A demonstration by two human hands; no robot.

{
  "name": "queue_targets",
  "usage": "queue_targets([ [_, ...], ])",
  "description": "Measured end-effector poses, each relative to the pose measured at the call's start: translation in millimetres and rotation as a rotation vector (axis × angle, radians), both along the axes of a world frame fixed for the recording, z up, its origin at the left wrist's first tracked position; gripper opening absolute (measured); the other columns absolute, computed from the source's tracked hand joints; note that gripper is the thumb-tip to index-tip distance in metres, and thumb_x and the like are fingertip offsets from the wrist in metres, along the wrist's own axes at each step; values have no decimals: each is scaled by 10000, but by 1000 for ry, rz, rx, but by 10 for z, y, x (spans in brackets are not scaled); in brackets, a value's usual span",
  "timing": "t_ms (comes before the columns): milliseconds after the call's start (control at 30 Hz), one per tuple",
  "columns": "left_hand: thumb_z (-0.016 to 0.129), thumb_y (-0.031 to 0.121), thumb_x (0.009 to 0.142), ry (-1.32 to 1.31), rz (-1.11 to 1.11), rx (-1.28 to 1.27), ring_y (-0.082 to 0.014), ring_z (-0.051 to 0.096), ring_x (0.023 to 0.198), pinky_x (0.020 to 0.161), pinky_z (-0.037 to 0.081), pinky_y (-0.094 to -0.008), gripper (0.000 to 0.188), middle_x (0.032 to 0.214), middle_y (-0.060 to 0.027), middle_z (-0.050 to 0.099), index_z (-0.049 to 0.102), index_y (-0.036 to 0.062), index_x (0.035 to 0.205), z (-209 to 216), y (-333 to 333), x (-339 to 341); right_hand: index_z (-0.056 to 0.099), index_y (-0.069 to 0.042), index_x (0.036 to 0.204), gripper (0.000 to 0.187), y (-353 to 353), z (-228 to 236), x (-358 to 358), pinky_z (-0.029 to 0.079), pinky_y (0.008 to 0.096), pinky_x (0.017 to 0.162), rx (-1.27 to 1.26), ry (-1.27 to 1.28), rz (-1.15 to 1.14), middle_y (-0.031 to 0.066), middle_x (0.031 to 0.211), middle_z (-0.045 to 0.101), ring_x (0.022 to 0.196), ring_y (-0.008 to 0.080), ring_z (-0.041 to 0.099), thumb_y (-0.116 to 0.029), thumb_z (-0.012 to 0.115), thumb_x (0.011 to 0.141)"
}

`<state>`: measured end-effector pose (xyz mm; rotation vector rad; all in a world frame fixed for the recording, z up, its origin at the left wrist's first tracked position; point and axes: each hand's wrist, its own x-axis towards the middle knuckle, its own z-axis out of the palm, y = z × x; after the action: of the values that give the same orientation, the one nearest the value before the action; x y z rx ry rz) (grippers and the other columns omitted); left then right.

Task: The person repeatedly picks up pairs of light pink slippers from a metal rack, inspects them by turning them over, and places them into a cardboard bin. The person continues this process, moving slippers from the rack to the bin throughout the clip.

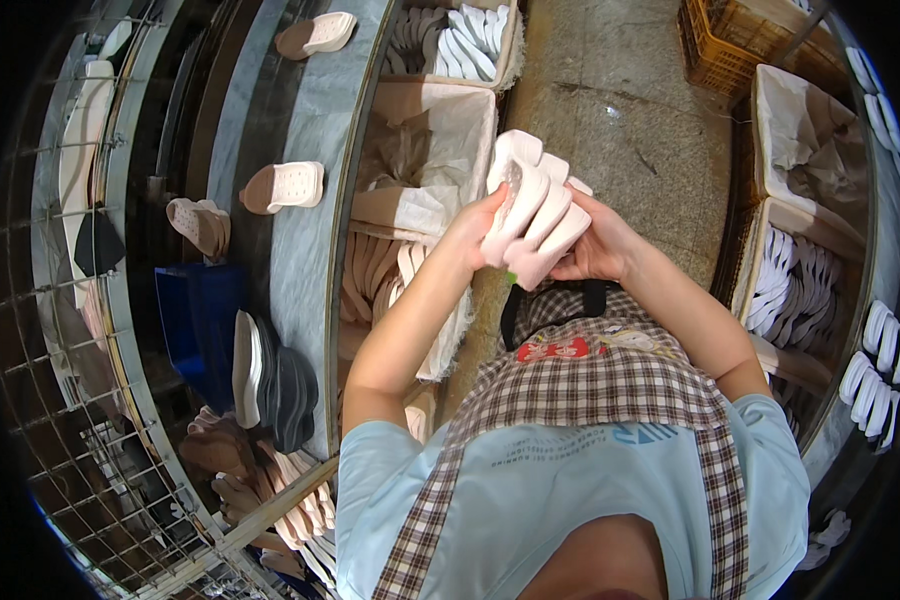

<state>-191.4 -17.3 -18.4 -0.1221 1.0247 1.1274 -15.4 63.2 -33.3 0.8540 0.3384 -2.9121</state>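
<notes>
Several pale pink soles [545, 215], stacked in the upper centre of the frame, are grasped between the left hand [478, 235] and the right hand [605, 240]. The left thumb presses their left side; the right fingers, partly hidden, wrap their right side. A green spot [511, 277] shows at their lower end.

Small lettering [560, 445] and a blue emblem [645, 433], both upside down, cross the light blue shirt [570, 500] at lower centre. Above them, the checked apron [590, 385] bears a red patch [553, 347] and a cartoon [625, 342].

At top centre, the top crate [513, 55] holds white and grey soles; the lined crate [440, 95] below it contains crumpled pale plastic. At upper right are a yellow crate [705, 55], a plastic-lined crate [765, 130] and, lower, a crate of white soles [752, 255]. A blue bin [200, 320] stands at middle left, beside dark soles [295, 400].
</notes>
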Motion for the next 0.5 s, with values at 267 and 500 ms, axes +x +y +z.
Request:
queue_targets([
  [267,516,86,920,98,200,496,-260,626,982,812,563,-376,378,1166,-168,570,432,1,1278,275,-15,7,96,12,1403,815,25,572,-58,393,423,985,773,8,-260,229,1332,371,1227,282,429,-382,580,880],
  [500,582,105,881,127,233,599,-275,623,990,826,555,-380,427,1177,-200,566,455,-79,1246,441,52,24,105,30,1426,936,71,614,-55,269,425,1074,1231,105,-278,258,1367,299,1289,357,327,-420,653,814],
])
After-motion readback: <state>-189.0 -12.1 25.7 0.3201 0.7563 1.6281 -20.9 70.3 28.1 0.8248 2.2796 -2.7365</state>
